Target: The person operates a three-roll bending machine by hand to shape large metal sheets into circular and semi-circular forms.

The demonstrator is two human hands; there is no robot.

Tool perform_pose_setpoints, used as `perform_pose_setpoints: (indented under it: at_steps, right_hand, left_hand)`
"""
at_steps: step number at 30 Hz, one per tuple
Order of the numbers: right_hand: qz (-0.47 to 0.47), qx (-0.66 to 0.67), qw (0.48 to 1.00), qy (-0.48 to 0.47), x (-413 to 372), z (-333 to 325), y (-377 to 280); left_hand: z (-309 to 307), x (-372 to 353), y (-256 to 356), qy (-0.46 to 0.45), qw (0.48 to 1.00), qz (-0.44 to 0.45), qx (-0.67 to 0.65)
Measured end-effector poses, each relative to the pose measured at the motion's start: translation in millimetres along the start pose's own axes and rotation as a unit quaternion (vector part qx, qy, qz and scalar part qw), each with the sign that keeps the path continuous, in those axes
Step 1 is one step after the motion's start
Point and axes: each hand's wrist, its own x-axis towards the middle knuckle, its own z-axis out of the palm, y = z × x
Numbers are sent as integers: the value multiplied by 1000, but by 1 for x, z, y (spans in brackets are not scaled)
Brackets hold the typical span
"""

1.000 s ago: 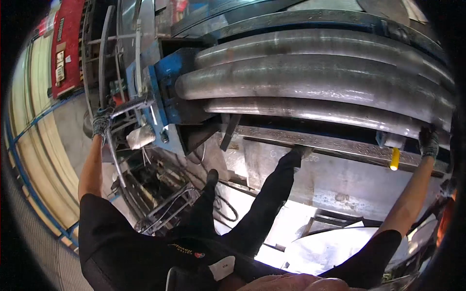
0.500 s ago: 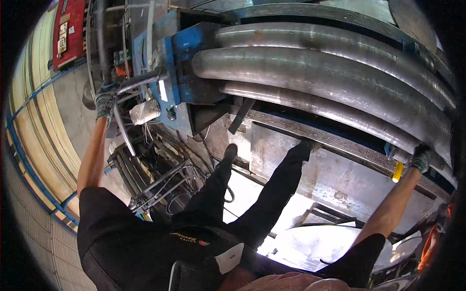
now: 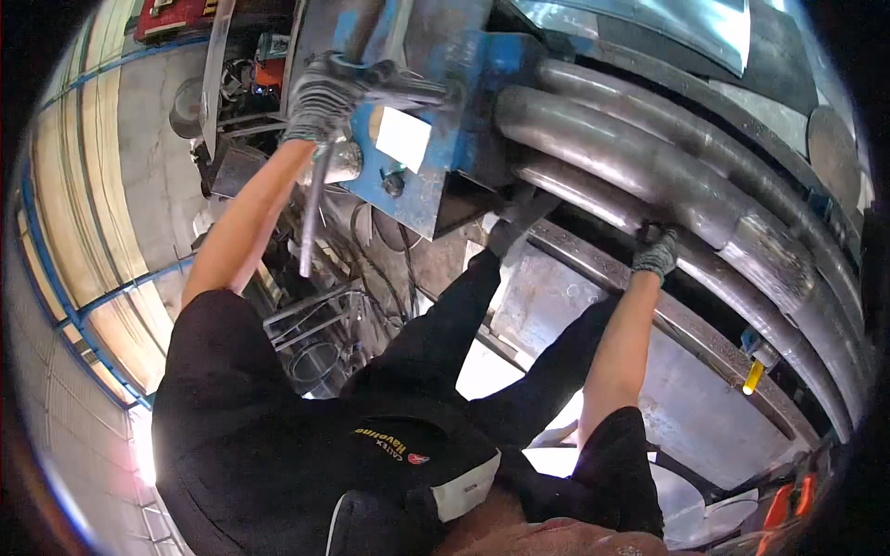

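Note:
My left hand (image 3: 324, 97), in a grey knit glove, is closed around the metal bars of a lever handle (image 3: 317, 208) where they meet a short shaft. That shaft runs to the blue machine housing (image 3: 422, 190). My right hand (image 3: 656, 252), gloved too, is on the slim front roller (image 3: 579, 185), its fingers bent over the metal and partly hidden. Behind it lies the thick steel roller (image 3: 612, 148), with a rough, scored patch towards its right part. A third roller (image 3: 649, 102) runs along the back.
A yellow-handled part (image 3: 753, 377) sticks out below the rollers on the right. Cables and a metal frame (image 3: 315, 320) lie below the housing at left. A steel plate (image 3: 705, 398) covers the machine's front. Orange items (image 3: 788, 505) are at lower right.
My right hand has moved left along the front roller, nearer the housing. My left hand stays on the lever handle. The view has shifted, and the thick roller's scored patch now shows.

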Motion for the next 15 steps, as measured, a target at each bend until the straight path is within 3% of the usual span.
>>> perform_pose_setpoints:
  at_steps: [2, 3, 6, 7, 8, 9, 10, 11, 13, 14, 15]
  right_hand:
    - [133, 152, 979, 41, -42, 56, 3]
    - [82, 107, 990, -26, -18, 51, 32]
    - [91, 44, 979, -179, -39, 45, 10]
    - [28, 7, 985, -169, -56, 46, -4]
    - [44, -60, 992, 99, -84, 50, -27]
    - [-101, -187, 970, 115, -98, 46, -38]
    - [-125, -142, 966, 177, -163, 96, -60]
    - [-168, -200, 955, 138, -225, 143, -73]
    - [-280, -311, 907, 42, -289, 212, -80]
    - [-371, -360, 856, -19, -314, 254, -74]
    - [-454, -395, 796, -69, -340, 298, -66]
  left_hand:
    - [-6, 0, 2, 15, 998, -33, -61]
    - [-8, 1, 2, 21, 994, -50, -94]
    - [-9, 3, -19, 59, 974, -70, -209]
    - [-6, 1, -27, 83, 954, -39, -284]
    - [-2, -1, -35, 102, 929, -5, -357]
    - [12, 2, -42, 49, 879, 11, -474]
    - [15, 8, -51, 34, 841, 24, -539]
    - [17, 13, -59, 18, 798, 34, -602]
    - [-1, 11, -79, -69, 795, 57, -601]
    - [24, 23, -90, -58, 784, 55, -616]
    - [75, 41, -95, 64, 803, 177, -566]
